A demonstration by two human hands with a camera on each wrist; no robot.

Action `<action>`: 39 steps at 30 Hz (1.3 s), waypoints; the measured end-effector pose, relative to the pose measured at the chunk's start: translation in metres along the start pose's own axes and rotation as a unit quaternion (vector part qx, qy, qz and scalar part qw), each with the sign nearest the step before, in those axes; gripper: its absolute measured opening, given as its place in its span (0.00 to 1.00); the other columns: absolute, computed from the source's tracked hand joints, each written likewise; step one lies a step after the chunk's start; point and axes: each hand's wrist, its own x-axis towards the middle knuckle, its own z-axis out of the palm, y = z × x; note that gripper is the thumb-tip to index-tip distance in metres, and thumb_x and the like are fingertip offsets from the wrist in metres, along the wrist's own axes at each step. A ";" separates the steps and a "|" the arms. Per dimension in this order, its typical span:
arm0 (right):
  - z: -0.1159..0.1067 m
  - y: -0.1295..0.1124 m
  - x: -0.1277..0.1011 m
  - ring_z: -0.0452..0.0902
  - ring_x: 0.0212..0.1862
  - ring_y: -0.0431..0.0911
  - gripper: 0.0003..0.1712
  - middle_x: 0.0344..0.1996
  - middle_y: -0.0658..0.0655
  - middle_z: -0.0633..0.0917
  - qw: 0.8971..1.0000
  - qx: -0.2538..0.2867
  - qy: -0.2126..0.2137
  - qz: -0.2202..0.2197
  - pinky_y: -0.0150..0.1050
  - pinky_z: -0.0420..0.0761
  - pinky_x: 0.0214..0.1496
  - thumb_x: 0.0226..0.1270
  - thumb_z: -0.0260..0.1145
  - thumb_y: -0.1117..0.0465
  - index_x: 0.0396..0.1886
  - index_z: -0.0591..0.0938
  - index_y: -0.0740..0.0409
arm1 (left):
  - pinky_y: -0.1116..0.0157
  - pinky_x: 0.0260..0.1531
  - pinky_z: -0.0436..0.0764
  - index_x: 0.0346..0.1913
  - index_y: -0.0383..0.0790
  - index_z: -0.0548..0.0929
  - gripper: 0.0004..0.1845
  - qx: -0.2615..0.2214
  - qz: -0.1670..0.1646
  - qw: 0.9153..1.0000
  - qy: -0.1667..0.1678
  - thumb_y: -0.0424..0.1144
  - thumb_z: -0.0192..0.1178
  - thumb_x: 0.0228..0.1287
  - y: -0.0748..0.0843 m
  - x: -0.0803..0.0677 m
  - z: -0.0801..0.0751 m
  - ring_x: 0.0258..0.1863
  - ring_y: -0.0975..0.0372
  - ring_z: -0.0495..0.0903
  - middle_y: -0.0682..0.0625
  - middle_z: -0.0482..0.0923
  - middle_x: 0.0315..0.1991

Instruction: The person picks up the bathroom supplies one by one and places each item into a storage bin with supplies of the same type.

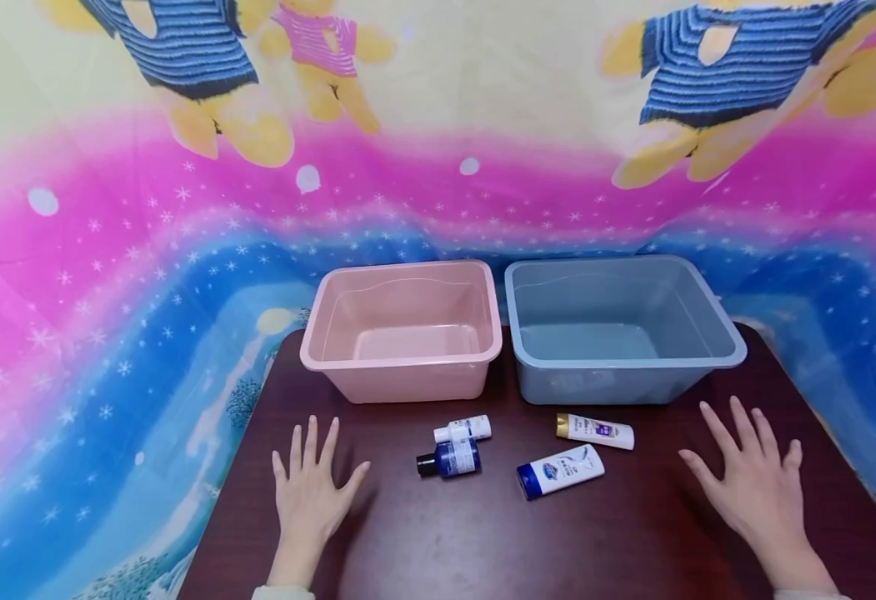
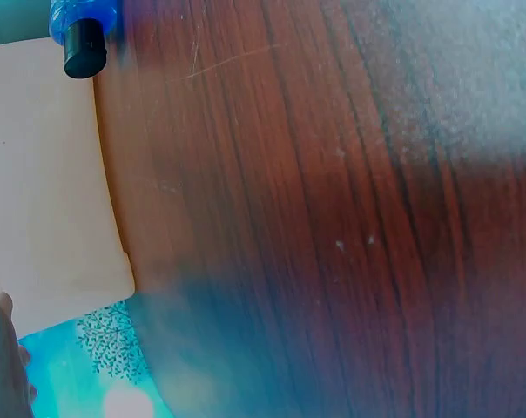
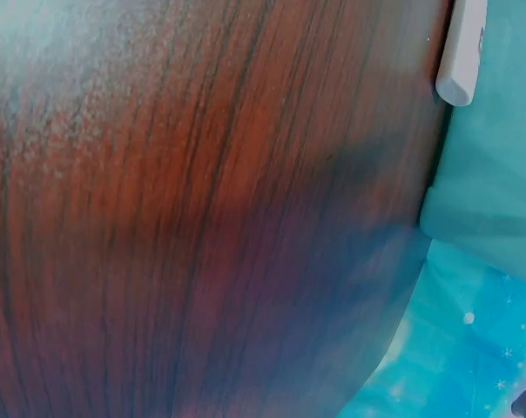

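In the head view my left hand (image 1: 310, 492) is spread with straight fingers over the left side of the table, holding nothing. Closest to it lies a dark blue bottle with a black cap (image 1: 448, 459), and just behind that a small white bottle (image 1: 463, 429). My right hand (image 1: 753, 483), fingers also spread and holding nothing, is over the right side. To its left lie a white tube with a gold cap (image 1: 595, 431) and a white bottle with a blue cap (image 1: 561, 472). The left wrist view catches the black cap (image 2: 85, 50); the right wrist view, one white container's end (image 3: 459, 61).
A pink basin (image 1: 407, 381) and a blue-grey basin (image 1: 618, 383) stand side by side at the back of the dark wooden table (image 1: 438, 542). Behind and around them hangs a colourful cloth (image 1: 438, 183) printed with bears and snowflakes.
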 end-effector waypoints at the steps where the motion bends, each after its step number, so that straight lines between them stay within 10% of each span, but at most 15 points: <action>1: 0.000 0.000 0.000 0.30 0.78 0.60 0.52 0.78 0.65 0.47 1.000 0.002 0.001 -0.001 0.70 0.24 0.67 0.64 0.64 0.37 0.81 0.49 0.40 | 0.36 0.68 0.39 0.79 0.56 0.53 0.49 -0.001 -0.001 1.000 -0.002 0.71 0.57 0.59 0.000 0.000 0.000 0.77 0.46 0.41 0.41 0.50 0.78; 23: -0.016 0.003 0.001 0.45 0.77 0.56 0.38 0.78 0.57 0.53 0.992 0.090 0.086 -0.024 0.51 0.38 0.76 0.75 0.57 0.46 0.80 0.56 0.44 | 0.36 0.68 0.42 0.79 0.54 0.56 0.48 -0.009 -0.003 1.000 0.001 0.71 0.55 0.60 0.000 -0.008 0.005 0.77 0.46 0.43 0.41 0.50 0.78; 39: -0.023 -0.005 0.014 0.55 0.75 0.52 0.31 0.75 0.51 0.62 0.971 0.171 0.170 0.005 0.57 0.56 0.72 0.75 0.58 0.49 0.75 0.66 0.44 | 0.36 0.68 0.44 0.78 0.52 0.57 0.47 -0.006 -0.009 1.000 -0.012 0.70 0.56 0.61 0.001 -0.010 0.006 0.77 0.46 0.43 0.41 0.50 0.78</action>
